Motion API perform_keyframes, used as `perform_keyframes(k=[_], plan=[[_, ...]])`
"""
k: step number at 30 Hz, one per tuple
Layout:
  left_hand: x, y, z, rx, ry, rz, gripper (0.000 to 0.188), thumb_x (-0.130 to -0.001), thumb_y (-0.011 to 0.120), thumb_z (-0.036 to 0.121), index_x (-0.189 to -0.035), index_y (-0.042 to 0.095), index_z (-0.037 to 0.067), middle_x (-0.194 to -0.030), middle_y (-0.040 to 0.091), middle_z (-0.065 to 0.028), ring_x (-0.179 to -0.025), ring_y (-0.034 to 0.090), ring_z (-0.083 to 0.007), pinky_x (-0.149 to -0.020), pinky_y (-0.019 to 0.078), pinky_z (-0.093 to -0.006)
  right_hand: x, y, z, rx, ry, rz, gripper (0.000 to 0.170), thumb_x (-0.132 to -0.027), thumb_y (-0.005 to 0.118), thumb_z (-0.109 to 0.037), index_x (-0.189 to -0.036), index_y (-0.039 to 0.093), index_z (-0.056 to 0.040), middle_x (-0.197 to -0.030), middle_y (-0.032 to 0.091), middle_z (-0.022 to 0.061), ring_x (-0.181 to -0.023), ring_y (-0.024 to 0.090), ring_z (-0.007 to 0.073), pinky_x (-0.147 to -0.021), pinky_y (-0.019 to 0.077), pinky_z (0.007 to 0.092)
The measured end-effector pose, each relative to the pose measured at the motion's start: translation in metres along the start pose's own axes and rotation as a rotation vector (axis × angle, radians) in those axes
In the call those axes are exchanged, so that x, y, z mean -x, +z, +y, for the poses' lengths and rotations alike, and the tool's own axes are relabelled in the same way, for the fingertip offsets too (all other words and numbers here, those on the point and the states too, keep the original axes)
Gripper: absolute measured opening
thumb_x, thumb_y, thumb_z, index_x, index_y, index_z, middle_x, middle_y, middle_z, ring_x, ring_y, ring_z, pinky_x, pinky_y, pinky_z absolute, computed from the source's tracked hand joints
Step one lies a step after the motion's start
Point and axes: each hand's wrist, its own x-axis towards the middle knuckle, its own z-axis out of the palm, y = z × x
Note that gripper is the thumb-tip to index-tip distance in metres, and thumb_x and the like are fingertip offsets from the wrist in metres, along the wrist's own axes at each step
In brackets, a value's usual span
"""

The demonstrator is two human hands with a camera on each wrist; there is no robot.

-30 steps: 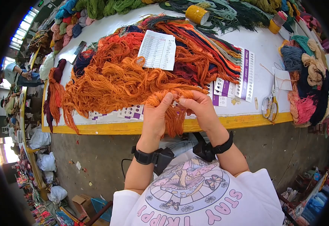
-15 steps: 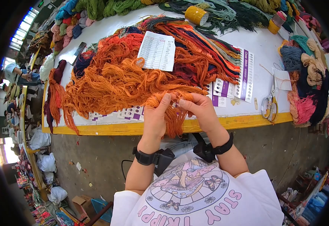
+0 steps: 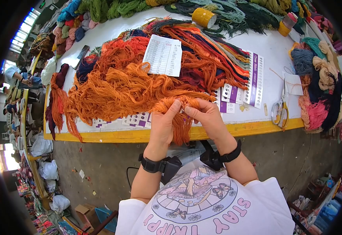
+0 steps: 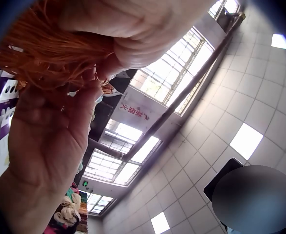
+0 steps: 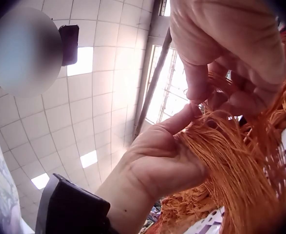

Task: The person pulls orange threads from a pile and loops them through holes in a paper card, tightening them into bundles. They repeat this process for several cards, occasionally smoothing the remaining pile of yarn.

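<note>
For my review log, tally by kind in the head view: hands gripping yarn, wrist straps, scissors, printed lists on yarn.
Bare hands gripping orange yarn: 2
Black wrist straps: 2
Yellow-handled metal scissors: 1
White rectangular paper list: 1
Total: 6

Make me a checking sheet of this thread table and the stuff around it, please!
Surface: white table with yellow edge, partly covered by colourful threads.
Job's things: loose orange thread bundle in the hands; big orange-and-red thread pile behind.
Clutter: white printed paper sheet on the pile; metal scissors with yellowish handles.
Hands: left hand grips the bundle; right hand pinches it.
Cables: thin black curve beside left forearm; cannot tell if cable.
Surroundings: grey floor; white plastic bags.
</note>
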Motion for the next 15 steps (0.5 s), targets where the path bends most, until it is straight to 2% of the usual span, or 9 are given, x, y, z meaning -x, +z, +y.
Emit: perform_keyframes(k=[5, 8, 11, 14, 15], plan=[[-0.0005, 0.0014, -0.0001, 0.012, 0.0, 0.023, 0.021, -0.085, 0.056, 0.009, -0.104, 0.054, 0.0, -0.098, 0.06, -0.0064, -0.089, 0.057, -0.0146, -0.08, 0.0463, -0.0286, -0.0019, -0.0028, 0.0042, -0.037, 0.028, -0.002, 0.019, -0.08, 0.064, -0.015, -0.094, 0.063, -0.0022, -0.077, 0.059, -0.0026, -0.063, 0.049, 0.0031, -0.056, 0.04, 0.0179], [-0.0004, -0.0032, -0.0032, -0.028, 0.024, -0.022, 0.019, -0.085, 0.057, 0.009, -0.101, 0.055, 0.001, -0.096, 0.06, -0.0068, -0.087, 0.058, -0.0148, -0.079, 0.047, -0.0288, -0.0022, -0.0006, 0.0022, -0.005, 0.029, 0.023, 0.017, -0.08, 0.064, -0.015, -0.092, 0.063, -0.0023, -0.075, 0.058, -0.0025, -0.062, 0.049, 0.003, -0.054, 0.0393, 0.0177], [-0.0009, 0.0042, -0.0012, -0.026, 0.036, 0.041, 0.016, -0.084, 0.058, 0.009, -0.097, 0.057, 0.001, -0.094, 0.061, -0.0069, -0.086, 0.058, -0.0143, -0.075, 0.0478, -0.0285, -0.0045, 0.0016, 0.007, 0.211, -0.135, 0.016, 0.015, -0.08, 0.064, -0.014, -0.089, 0.063, -0.0029, -0.072, 0.057, -0.0023, -0.062, 0.049, 0.0032, -0.053, 0.0387, 0.0174], [-0.0032, -0.0016, -0.0078, -0.061, 0.062, 0.089, 0.016, -0.085, 0.058, 0.011, -0.097, 0.058, 0.001, -0.094, 0.061, -0.008, -0.084, 0.059, -0.0156, -0.073, 0.0487, -0.0291, -0.0059, 0.0044, 0.0059, 0.132, -0.137, 0.064, 0.012, -0.08, 0.064, -0.013, -0.086, 0.062, -0.0028, -0.07, 0.055, -0.0022, -0.061, 0.049, 0.0033, -0.051, 0.0387, 0.0174], [-0.0034, -0.0028, -0.0064, -0.041, 0.02, 0.073, 0.018, -0.086, 0.056, 0.014, -0.098, 0.058, 0.001, -0.096, 0.061, -0.0084, -0.086, 0.058, -0.0163, -0.074, 0.0482, -0.03, -0.0061, 0.0035, 0.0013, -0.1, -0.032, 0.032, 0.012, -0.08, 0.064, -0.013, -0.086, 0.062, -0.0025, -0.07, 0.055, -0.0022, -0.06, 0.049, 0.0034, -0.051, 0.0389, 0.0176]])
